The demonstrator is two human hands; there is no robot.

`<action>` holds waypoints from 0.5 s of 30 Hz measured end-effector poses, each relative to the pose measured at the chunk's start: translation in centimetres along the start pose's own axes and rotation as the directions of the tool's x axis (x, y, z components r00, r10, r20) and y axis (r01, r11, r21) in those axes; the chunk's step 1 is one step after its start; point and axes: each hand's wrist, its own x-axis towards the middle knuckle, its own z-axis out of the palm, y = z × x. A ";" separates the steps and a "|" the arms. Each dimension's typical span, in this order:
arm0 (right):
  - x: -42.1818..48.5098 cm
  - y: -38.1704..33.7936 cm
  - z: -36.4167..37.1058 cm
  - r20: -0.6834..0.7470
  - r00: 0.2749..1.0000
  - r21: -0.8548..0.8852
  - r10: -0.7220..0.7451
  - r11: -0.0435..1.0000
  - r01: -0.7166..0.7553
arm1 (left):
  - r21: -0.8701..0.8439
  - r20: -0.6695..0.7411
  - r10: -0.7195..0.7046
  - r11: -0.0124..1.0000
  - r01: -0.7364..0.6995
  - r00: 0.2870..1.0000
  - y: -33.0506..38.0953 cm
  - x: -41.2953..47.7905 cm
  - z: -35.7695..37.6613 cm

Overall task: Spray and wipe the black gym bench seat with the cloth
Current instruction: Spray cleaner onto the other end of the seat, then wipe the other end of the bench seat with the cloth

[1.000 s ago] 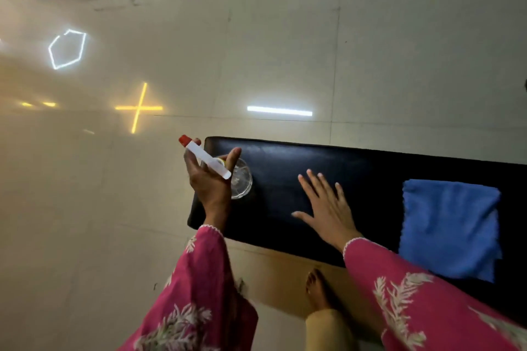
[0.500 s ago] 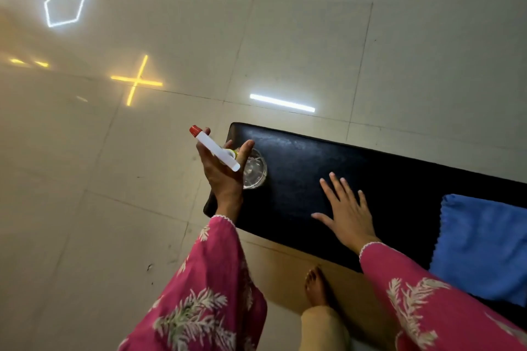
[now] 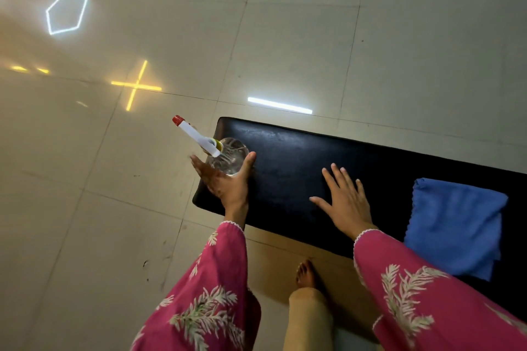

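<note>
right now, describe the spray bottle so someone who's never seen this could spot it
Find the black gym bench seat on the tiled floor. At its end opposite the blue cloth, by the left hand, is the spray bottle. It alone has a clear body, a white sprayer head and a red nozzle tip.

No text, label, brand or number could be read anywhere in the view. The spray bottle (image 3: 228,161) showed no legible print on its clear body or its white head. The blue cloth (image 3: 453,225) and the black bench seat (image 3: 299,151) carried no writing that could be made out.
</note>
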 end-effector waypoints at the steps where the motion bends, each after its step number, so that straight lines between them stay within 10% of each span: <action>1: -0.5 0.7 -0.3 -0.017 1.000 0.009 -0.001 1.000 0.001 | 0.022 -0.026 -0.027 0.999 0.027 0.999 0.0 -1.1 0.3; 7: -5.6 8.4 -2.5 -0.159 0.987 0.096 0.034 0.995 -0.019 | 0.174 0.085 -0.129 0.978 0.113 0.988 -1.9 -12.0 4.6; 15: -13.3 24.9 -3.6 -0.228 0.940 0.146 0.253 0.964 -0.223 | 0.286 0.553 0.212 0.860 -0.422 0.806 -0.6 -28.1 16.5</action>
